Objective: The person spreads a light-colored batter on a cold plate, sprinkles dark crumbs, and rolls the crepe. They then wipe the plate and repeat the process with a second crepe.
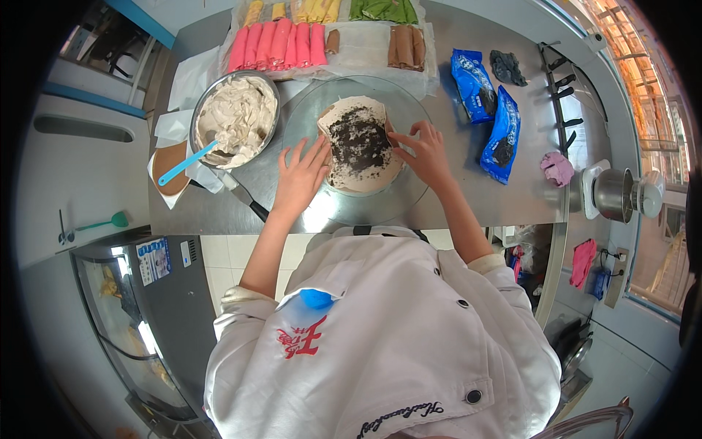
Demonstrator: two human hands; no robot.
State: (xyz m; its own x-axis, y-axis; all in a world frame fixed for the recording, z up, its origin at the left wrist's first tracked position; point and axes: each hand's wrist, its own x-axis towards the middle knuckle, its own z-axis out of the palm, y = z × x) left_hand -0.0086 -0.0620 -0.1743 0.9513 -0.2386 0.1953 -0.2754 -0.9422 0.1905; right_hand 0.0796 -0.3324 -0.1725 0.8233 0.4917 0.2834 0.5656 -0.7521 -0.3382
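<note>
A thin round crepe point(359, 184) spread with pale cream and dark crumbs lies on a round glass plate point(356, 211). My left hand point(303, 170) rests at its left edge, fingers spread, fingertips against the edge. At the right edge, my right hand point(423, 148) has thumb and index finger close together on the crepe's border, which appears lifted; whether they pinch it is hard to tell. Both side edges look turned up slightly. To the left stands a steel bowl point(277, 118) of whipped cream point(238, 112), with a light blue spatula point(186, 163) leaning across its rim.
Pink rolls point(279, 44), brown rolls point(406, 48), yellow rolls point(318, 10) and green rolls point(384, 10) lie along the back. Blue packets point(502, 137) sit at the right. Brown crepes point(170, 167) and a black-handled palette knife point(241, 193) lie at the left.
</note>
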